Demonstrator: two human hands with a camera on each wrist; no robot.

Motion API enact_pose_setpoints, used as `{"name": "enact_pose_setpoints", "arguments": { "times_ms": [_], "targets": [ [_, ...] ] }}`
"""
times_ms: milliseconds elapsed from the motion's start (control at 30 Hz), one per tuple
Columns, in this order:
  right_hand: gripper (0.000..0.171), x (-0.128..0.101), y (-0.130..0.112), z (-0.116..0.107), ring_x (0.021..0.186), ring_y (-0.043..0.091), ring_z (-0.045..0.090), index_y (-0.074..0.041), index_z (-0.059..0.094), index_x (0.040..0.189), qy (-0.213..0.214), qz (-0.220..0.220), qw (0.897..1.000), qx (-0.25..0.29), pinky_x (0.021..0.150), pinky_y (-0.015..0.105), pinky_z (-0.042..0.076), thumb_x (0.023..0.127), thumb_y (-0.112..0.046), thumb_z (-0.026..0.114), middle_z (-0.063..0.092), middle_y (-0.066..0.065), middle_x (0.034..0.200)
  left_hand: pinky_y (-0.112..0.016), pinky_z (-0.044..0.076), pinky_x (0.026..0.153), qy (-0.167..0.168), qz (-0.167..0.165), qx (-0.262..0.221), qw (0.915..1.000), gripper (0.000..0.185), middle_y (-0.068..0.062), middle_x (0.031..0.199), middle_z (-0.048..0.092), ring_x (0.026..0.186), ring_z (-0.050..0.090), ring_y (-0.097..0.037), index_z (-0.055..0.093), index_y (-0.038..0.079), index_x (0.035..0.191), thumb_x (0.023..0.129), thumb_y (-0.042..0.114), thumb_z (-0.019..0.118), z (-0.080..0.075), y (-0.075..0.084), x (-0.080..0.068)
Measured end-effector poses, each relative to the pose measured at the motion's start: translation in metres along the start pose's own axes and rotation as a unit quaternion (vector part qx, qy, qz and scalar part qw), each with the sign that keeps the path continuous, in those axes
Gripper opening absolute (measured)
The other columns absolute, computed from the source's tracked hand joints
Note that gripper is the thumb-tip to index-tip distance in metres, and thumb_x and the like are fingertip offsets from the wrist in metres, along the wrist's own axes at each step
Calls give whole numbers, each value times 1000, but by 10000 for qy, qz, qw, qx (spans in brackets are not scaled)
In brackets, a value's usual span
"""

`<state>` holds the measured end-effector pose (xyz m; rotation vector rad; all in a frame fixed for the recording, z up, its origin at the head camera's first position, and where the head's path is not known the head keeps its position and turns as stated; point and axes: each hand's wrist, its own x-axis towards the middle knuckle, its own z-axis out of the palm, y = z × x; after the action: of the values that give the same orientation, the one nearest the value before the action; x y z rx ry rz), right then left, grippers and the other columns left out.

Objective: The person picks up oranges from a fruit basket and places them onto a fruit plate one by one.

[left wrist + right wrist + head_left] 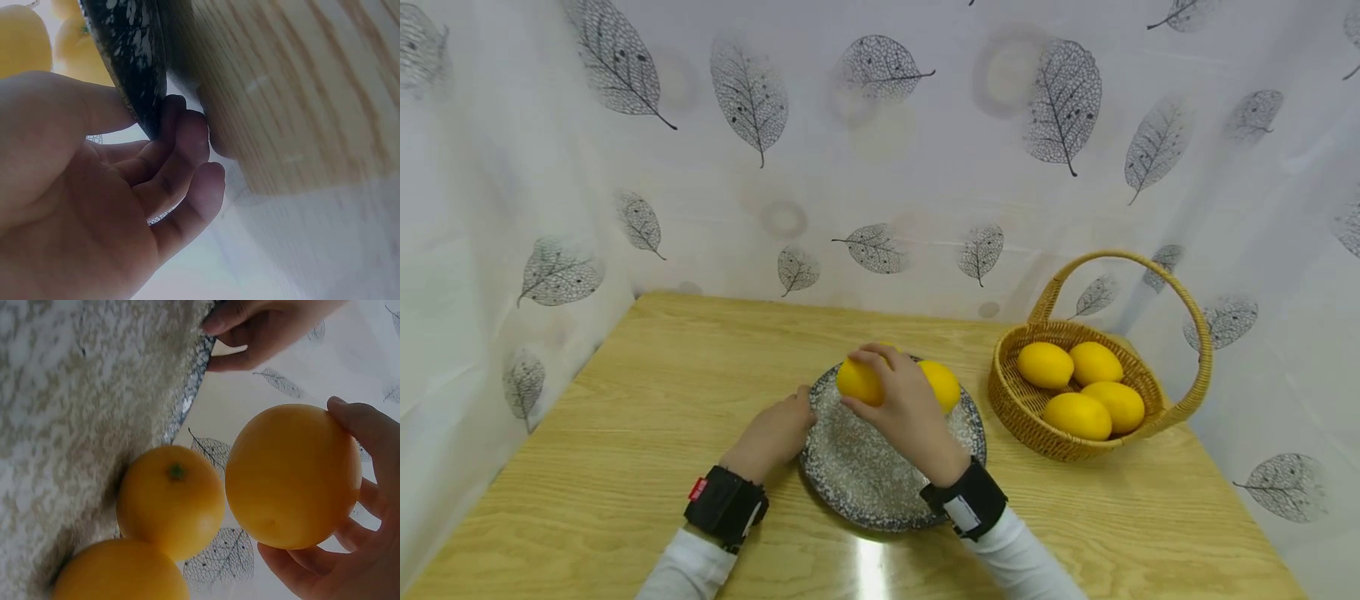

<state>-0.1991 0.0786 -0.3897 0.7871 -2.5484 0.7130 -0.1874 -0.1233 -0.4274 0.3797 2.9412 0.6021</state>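
Note:
My right hand (897, 402) grips a yellow citrus fruit (859, 382) just above the far part of a speckled grey plate (857, 479). In the right wrist view the held fruit (292, 475) hangs clear of two more fruits (170, 500) (119, 572) that lie on the plate (69, 412) near its far rim. My left hand (777, 431) pinches the plate's left rim (134, 62), thumb (100, 106) on top and fingers (184, 140) curled beneath. One plate fruit (942, 385) shows past my right hand in the head view.
A wicker basket (1022, 408) with a tall handle stands right of the plate and holds several yellow fruits (1078, 415). The wooden table (625, 433) is walled on three sides by a white leaf-print curtain (880, 150).

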Motion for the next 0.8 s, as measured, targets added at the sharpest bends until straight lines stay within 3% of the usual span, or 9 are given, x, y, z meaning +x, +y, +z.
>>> {"name": "enact_pose_setpoints", "arguments": {
  "times_ms": [300, 433, 600, 800],
  "targets": [
    [53, -2, -2, 17, 122, 26, 65, -17, 65, 133, -224, -290, 9993, -82, 103, 41, 54, 85, -32, 83, 63, 5, 137, -53, 57, 95, 60, 17, 58, 10000, 48, -35, 125, 65, 112, 68, -44, 43, -20, 139, 103, 8, 55, 0, -1, -1],
    [54, -4, -2, 22, 128, 25, 61, -16, 62, 136, -602, -192, 9980, 71, 111, 41, 50, 88, -31, 80, 60, 6, 141, -52, 59, 90, 133, 103, 70, 9998, 43, -33, 119, 67, 107, 69, -43, 46, -19, 135, 102, 7, 56, 1, -1, 0],
    [51, -5, -2, 24, 132, 25, 57, -13, 60, 138, -879, -205, 9956, 241, 113, 40, 49, 91, -27, 77, 57, 9, 143, -53, 58, 92, 75, 100, 74, 9999, 43, -33, 122, 66, 109, 69, -44, 46, -19, 137, 104, 8, 52, 3, -3, 1],
    [51, -5, -4, 18, 128, 28, 58, -13, 62, 135, -978, -174, 9949, -143, 110, 41, 51, 90, -31, 78, 59, 11, 141, -53, 58, 92, 148, 132, 103, 9997, 42, -34, 122, 67, 109, 69, -44, 46, -20, 136, 104, 6, 49, 5, -4, 1]
  ]
}}
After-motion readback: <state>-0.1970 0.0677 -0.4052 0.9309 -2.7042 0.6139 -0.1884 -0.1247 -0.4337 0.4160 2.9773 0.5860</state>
